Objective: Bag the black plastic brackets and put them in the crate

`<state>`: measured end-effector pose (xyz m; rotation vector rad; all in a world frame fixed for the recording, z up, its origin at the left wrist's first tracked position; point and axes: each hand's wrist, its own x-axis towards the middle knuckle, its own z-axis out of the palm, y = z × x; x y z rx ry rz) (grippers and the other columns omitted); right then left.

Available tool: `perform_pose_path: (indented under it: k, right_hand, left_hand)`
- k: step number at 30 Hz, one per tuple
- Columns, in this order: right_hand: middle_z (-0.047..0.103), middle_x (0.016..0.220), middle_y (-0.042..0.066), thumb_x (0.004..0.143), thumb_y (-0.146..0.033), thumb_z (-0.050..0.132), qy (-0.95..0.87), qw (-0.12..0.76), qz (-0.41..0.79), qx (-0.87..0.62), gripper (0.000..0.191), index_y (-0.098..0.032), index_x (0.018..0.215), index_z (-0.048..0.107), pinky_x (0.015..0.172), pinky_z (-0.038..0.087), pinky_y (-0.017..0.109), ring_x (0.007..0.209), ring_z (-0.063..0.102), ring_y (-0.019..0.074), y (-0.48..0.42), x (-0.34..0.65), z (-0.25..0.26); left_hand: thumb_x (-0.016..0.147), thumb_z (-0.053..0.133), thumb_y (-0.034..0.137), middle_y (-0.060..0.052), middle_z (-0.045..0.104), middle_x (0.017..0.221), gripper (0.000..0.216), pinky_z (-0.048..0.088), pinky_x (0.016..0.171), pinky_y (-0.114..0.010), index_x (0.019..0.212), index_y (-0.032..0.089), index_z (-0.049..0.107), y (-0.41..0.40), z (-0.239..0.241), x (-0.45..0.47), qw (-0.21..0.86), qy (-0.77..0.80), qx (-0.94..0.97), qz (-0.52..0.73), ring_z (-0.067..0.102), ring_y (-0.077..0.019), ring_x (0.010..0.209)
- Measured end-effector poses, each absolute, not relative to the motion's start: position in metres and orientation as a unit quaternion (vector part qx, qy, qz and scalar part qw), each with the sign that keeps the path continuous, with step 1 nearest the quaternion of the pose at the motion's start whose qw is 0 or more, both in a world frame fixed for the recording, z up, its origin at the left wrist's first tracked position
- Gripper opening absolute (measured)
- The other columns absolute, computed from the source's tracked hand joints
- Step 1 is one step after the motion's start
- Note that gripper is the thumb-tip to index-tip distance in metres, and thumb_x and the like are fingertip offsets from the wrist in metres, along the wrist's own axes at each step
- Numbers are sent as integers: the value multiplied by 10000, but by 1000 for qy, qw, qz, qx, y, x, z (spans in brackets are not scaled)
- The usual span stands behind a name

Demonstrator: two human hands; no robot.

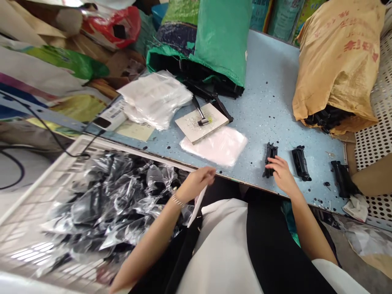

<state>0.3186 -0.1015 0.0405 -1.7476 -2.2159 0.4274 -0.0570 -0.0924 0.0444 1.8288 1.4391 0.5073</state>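
My left hand (201, 178), a bracelet at its wrist, hangs at the table's front edge beside the crate. Its fingers are curled together and nothing shows in them. My right hand (282, 174) has its fingers stretched out over a black plastic part (270, 153) that lies on the table. The fingertips overlap this part; whether they press on it I cannot tell. Two similar parts rest to the right: a second black part (301, 163) and a third black part (341, 177). Between my hands lies a stack of clear plastic bags (225, 147), partly under a board (186, 124).
A small hammer (202, 118) rests on the board. White bags (153, 98) are piled behind it. A green sack (223, 45) and a brown sack (339, 61), both with black parts inside, stand farther back. At left, a white crate (43, 188) holds many bagged black pieces.
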Motion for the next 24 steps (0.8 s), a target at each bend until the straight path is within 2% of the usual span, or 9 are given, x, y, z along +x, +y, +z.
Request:
perform_pose_path:
  k: [1, 3, 6, 8, 10, 13, 16, 20, 24]
  right_hand:
    - [600, 1431, 144, 954, -225, 484, -742, 158, 120, -641, 323, -205, 1199, 693, 1130, 415, 559, 1401, 450, 343, -103, 313, 39]
    - [558, 1417, 233, 923, -381, 617, -685, 148, 65, -710, 448, -138, 1300, 628, 1078, 443, 583, 1319, 507, 400, -103, 302, 38]
    - [597, 1307, 278, 862, -399, 690, -628, 92, 59, -770, 639, -84, 1396, 535, 991, 481, 571, 1202, 579, 425, -102, 300, 38]
    - [647, 1232, 256, 843, -378, 681, -593, 100, 105, -792, 661, -84, 1411, 515, 984, 485, 550, 1157, 612, 406, -101, 310, 42]
    - [694, 1176, 197, 824, -428, 682, -548, 173, 222, -788, 635, -136, 1375, 559, 967, 505, 515, 1107, 646, 365, -100, 319, 47]
    - [747, 1068, 104, 790, -525, 698, -446, 323, 525, -649, 556, -201, 1239, 654, 859, 565, 422, 945, 704, 277, -101, 308, 52]
    - [773, 981, 106, 795, -529, 708, -318, 356, 758, -444, 475, -164, 1100, 705, 721, 593, 345, 796, 723, 227, -103, 269, 44]
    - [789, 948, 131, 912, -420, 631, -136, 351, 855, -356, 342, -116, 1051, 699, 618, 607, 256, 713, 725, 171, -101, 230, 21]
    - [794, 993, 136, 989, -366, 518, -41, 382, 857, -343, 347, -100, 1156, 667, 626, 633, 224, 750, 736, 155, -99, 234, 15]
  left_hand:
    - [955, 585, 252, -53, 739, 1034, 218, 580, 880, -322, 1133, 203, 701, -76, 44, -36, 336, 567, 722, 211, 709, -192, 918]
    - [915, 668, 235, -157, 685, 1192, 210, 556, 961, -406, 1106, 149, 686, -47, 41, 5, 235, 589, 743, 212, 670, -275, 1089]
    - [914, 669, 209, -201, 674, 1114, 73, 550, 922, -478, 908, 141, 694, -20, 31, 38, 182, 602, 761, 160, 630, -355, 1126]
    - [933, 613, 167, -169, 682, 1020, 139, 548, 901, -451, 813, 152, 681, -11, 23, 36, 234, 593, 748, 183, 645, -319, 1060]
    - [906, 625, 147, -112, 683, 942, 149, 550, 872, -383, 764, 164, 666, -5, 18, 23, 290, 576, 732, 219, 663, -249, 958]
    - [819, 715, 190, -25, 651, 794, 119, 530, 710, -283, 726, 175, 642, 2, 14, 6, 371, 563, 687, 270, 629, -157, 734]
    - [790, 715, 236, 23, 602, 658, 124, 445, 564, -243, 734, 181, 618, 6, 13, 2, 476, 553, 599, 330, 544, -119, 574]
    - [789, 674, 216, 46, 598, 625, 111, 426, 521, -230, 832, 195, 573, 4, 11, -2, 496, 568, 546, 365, 556, -121, 527]
    - [819, 600, 140, 3, 694, 739, 67, 515, 656, -251, 847, 190, 633, -4, 13, -10, 422, 566, 614, 353, 658, -146, 685]
